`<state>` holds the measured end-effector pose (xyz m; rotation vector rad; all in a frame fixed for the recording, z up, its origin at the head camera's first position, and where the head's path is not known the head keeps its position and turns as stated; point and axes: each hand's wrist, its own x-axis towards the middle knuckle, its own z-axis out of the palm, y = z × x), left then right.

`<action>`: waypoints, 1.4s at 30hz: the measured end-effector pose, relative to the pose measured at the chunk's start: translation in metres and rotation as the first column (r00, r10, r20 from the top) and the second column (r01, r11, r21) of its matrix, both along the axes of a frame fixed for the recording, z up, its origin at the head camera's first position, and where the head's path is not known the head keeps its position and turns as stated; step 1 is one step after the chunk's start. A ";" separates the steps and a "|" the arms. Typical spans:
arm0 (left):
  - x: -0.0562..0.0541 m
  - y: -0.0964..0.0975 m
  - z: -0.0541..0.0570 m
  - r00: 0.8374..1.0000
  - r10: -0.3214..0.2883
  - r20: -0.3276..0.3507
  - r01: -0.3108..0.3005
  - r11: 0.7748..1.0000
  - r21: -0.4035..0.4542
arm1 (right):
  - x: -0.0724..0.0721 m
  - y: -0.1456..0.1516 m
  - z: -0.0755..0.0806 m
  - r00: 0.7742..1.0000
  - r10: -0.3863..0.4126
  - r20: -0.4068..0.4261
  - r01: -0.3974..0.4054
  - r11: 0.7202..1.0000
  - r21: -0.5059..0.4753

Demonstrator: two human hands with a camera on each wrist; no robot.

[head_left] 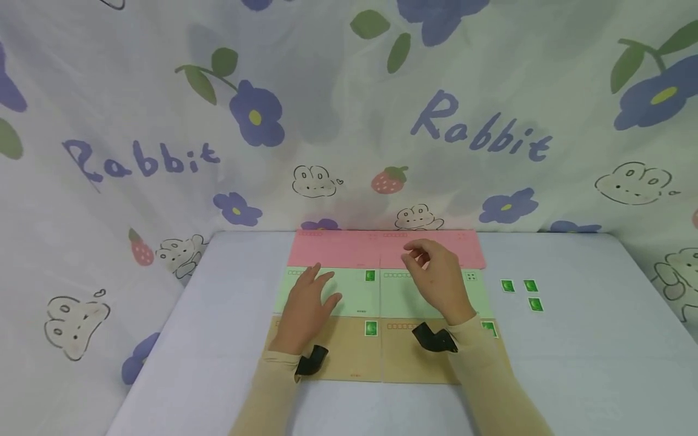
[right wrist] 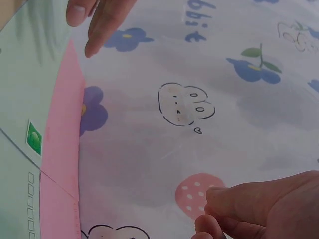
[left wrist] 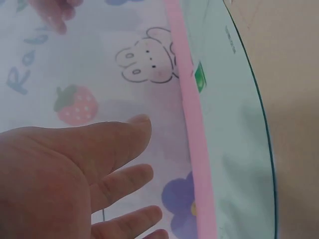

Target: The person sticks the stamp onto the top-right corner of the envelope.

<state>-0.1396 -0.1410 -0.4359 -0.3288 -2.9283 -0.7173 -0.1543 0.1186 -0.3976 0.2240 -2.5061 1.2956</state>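
Flat envelopes lie in rows: pink (head_left: 338, 249) at the back, pale green (head_left: 349, 297) in the middle and brown (head_left: 343, 357) in front. My left hand (head_left: 302, 309) hovers over the left green and brown envelopes, fingers spread and holding nothing. Above the right-hand green envelope (head_left: 395, 297), my right hand (head_left: 436, 275) is raised with loosely curled fingers. Nothing shows between its thumb and fingers in the right wrist view. Green stamps sit on the left green envelope (head_left: 370, 275) and left brown one (head_left: 371, 328); another stamp (head_left: 489, 329) lies beside my right sleeve.
Three loose green stamps (head_left: 535, 304) lie on the white table (head_left: 589, 339) right of the envelopes. Behind stands a curtain (head_left: 338, 121) printed with flowers, rabbits and strawberries. A black strap (head_left: 434, 338) crosses my right wrist, another strap (head_left: 312, 361) my left.
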 end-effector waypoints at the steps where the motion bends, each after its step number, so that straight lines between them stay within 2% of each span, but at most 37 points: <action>1: 0.000 0.001 0.001 1.000 -0.003 -0.004 0.003 1.000 0.002 | 0.001 0.002 0.000 1.000 0.000 -0.007 0.000 1.000 0.001; 8: 0.004 0.014 0.010 0.998 -0.047 -0.029 0.047 0.999 0.019 | 0.006 0.017 0.001 0.998 -0.040 -0.041 0.041 0.999 0.018; 18: 0.003 0.035 0.012 0.996 -0.088 -0.028 0.089 0.995 0.036 | 0.011 0.033 -0.002 0.993 -0.064 -0.098 0.070 0.996 0.053; 26: 0.002 0.054 0.017 0.994 -0.110 -0.008 0.111 0.993 0.037 | 0.016 0.049 -0.005 0.983 -0.119 -0.136 0.129 0.990 0.063; 30: 0.001 0.064 0.017 0.992 -0.126 0.013 0.126 0.991 0.050 | 0.019 0.058 -0.007 0.978 -0.136 -0.159 0.148 0.987 0.067; 36: 0.000 0.077 0.012 0.987 -0.159 0.010 0.158 0.986 0.054 | 0.025 0.072 -0.009 0.972 -0.146 -0.186 0.163 0.983 0.080; 42: 0.000 0.087 0.009 0.984 -0.170 0.048 0.166 0.983 0.073 | 0.032 0.085 -0.011 0.967 -0.167 -0.192 0.187 0.978 0.092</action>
